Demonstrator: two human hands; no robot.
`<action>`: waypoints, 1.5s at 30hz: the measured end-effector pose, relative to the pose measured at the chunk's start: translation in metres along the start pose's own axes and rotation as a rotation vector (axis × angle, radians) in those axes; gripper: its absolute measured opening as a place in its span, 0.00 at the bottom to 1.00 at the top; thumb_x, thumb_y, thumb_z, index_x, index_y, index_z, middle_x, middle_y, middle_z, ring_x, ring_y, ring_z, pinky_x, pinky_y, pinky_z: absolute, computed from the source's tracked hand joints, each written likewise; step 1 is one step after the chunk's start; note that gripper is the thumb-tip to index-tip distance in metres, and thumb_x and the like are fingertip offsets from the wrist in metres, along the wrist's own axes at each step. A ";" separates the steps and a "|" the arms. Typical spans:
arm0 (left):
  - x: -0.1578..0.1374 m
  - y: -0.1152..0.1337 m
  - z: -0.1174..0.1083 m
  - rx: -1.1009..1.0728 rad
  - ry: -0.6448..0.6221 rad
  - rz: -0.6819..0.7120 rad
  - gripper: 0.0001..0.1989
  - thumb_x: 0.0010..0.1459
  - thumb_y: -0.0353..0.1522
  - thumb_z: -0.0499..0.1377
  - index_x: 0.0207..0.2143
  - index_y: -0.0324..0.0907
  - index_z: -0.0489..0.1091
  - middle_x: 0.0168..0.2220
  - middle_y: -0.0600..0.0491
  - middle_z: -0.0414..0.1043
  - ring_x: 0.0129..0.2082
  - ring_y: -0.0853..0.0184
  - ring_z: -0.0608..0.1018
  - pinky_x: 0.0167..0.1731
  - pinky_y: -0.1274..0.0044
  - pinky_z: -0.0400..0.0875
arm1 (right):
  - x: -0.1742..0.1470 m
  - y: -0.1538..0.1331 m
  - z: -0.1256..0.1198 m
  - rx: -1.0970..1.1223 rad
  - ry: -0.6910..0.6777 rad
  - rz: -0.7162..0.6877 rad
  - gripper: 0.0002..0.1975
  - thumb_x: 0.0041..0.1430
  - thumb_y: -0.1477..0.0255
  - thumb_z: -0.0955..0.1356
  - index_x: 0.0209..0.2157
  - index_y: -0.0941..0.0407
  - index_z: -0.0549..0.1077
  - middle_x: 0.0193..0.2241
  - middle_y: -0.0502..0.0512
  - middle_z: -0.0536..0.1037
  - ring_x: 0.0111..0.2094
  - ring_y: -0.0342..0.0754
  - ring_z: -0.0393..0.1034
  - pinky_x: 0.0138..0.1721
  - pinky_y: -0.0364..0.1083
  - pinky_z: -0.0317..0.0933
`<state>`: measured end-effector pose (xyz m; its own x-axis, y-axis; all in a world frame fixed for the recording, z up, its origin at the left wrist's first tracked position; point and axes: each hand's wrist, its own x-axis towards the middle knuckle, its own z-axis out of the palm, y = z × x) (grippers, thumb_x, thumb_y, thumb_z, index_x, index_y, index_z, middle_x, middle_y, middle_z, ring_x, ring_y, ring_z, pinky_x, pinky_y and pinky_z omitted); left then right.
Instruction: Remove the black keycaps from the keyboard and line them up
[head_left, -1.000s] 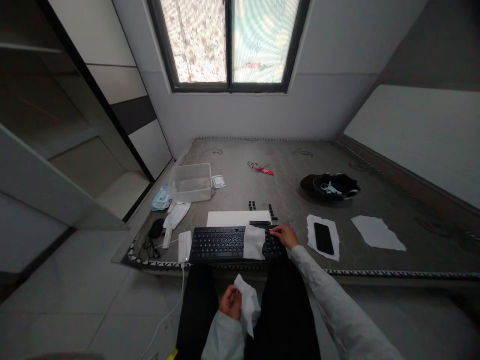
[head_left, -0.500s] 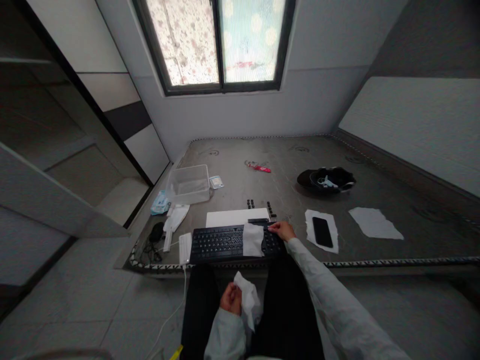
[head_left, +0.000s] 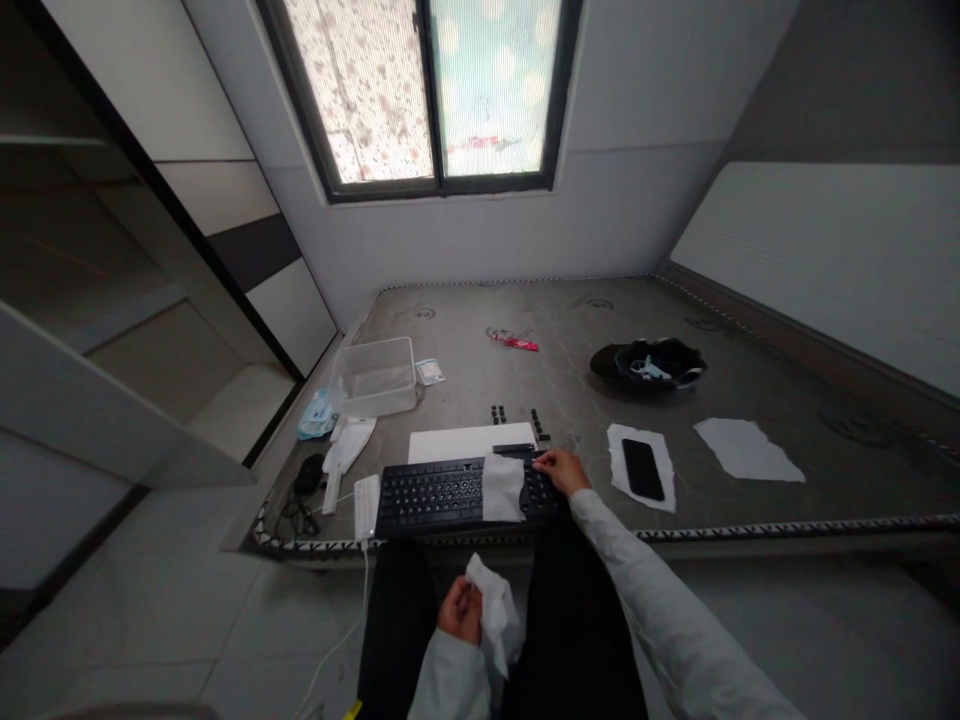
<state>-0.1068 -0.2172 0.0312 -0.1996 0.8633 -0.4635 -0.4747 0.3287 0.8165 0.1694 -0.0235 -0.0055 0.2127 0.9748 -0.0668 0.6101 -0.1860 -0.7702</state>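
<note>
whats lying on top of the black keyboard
A white wipe lies over the keyboard, and the right hand rests at its far right end. The keys beneath both are hidden.

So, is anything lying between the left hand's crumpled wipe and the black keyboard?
Nothing visible blocks it. The left hand holds a crumpled wipe over the lap, just short of the keyboard. A second wipe lies on the keys, and the right hand rests at the keyboard's right end.
</note>
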 end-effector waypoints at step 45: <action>0.010 -0.015 -0.007 -0.047 0.014 0.070 0.32 0.24 0.54 0.76 0.27 0.41 0.76 0.23 0.50 0.83 0.23 0.65 0.82 0.24 0.80 0.75 | 0.011 -0.012 -0.008 -0.097 -0.063 -0.024 0.03 0.46 0.73 0.76 0.27 0.56 0.83 0.25 0.53 0.83 0.30 0.47 0.75 0.34 0.43 0.63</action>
<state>-0.1074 -0.2158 0.0122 -0.2459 0.8778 -0.4110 -0.4989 0.2489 0.8301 0.1705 -0.0119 0.0083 0.1509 0.9843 -0.0911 0.6864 -0.1706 -0.7070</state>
